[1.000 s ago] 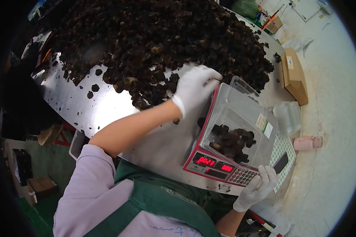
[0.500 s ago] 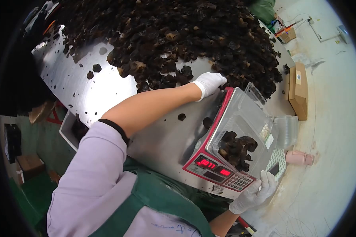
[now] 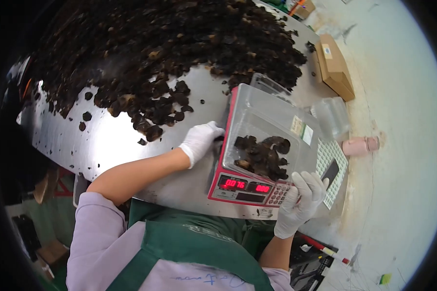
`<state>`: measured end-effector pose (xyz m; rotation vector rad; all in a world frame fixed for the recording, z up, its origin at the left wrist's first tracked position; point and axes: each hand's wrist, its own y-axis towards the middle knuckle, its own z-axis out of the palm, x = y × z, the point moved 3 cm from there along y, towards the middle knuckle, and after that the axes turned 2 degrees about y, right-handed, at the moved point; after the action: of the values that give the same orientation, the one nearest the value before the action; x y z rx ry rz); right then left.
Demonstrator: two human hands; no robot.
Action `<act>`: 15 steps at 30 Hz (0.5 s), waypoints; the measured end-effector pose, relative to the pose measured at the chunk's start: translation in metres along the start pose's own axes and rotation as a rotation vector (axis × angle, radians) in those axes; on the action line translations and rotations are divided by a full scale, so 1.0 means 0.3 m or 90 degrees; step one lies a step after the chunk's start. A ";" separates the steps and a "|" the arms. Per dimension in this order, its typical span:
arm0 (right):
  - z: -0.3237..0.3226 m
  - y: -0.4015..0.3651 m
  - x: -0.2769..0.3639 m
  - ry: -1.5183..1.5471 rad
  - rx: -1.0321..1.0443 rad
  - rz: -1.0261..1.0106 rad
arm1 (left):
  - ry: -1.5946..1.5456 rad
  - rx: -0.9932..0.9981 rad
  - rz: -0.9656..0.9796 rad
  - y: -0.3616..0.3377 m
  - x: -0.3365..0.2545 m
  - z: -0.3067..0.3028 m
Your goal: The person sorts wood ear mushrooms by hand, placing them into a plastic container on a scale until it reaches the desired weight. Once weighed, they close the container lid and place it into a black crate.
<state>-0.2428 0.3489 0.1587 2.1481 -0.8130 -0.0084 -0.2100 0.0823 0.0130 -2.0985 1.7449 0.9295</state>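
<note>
A red-framed digital scale (image 3: 217, 185) stands on the metal table, its red digits lit. On it lies a clear plastic tray (image 3: 257, 109) holding a small heap of dark wood ear mushrooms (image 3: 261, 157). My left hand (image 3: 202, 140), in a white glove, is closed beside the scale's left edge. Something dark shows at its fingertips, too small to name. My white-gloved right hand (image 3: 301, 201) is at the scale's front right corner, fingers raised and slightly apart near the tray's edge, with nothing visible in them.
A large pile of wood ear mushrooms (image 3: 170, 43) covers the back of the metal table (image 3: 116, 140). To the right are stacked clear containers (image 3: 331, 119), a sheet of green-white labels (image 3: 332, 179), a pink jar (image 3: 360, 146) and a cardboard box (image 3: 334, 68) along the wall.
My left hand has drawn back from the pile's edge to the scale's left side. My right hand stays by the front right corner. The reading went from 0.077 to 0.076; the view has shifted.
</note>
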 end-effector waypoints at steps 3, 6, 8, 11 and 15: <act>-0.006 0.010 -0.021 -0.017 0.046 -0.010 | 0.011 -0.036 -0.069 -0.007 0.006 -0.144; 0.007 0.055 -0.060 0.022 0.165 0.014 | -0.098 -0.153 -0.061 0.014 -0.030 -0.295; 0.024 0.105 -0.061 0.021 0.184 0.006 | -0.165 -0.168 -0.032 0.041 -0.138 -0.365; 0.087 0.163 -0.026 0.004 0.339 -0.019 | -0.209 -0.152 0.052 0.079 -0.310 -0.368; 0.145 0.146 -0.058 -0.067 0.324 -0.057 | -0.044 -0.047 0.159 0.113 -0.404 -0.291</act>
<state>-0.2923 0.3082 0.1561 2.6822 -0.8427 0.0449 -0.2245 0.1194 0.1610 -1.8948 1.9969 1.1343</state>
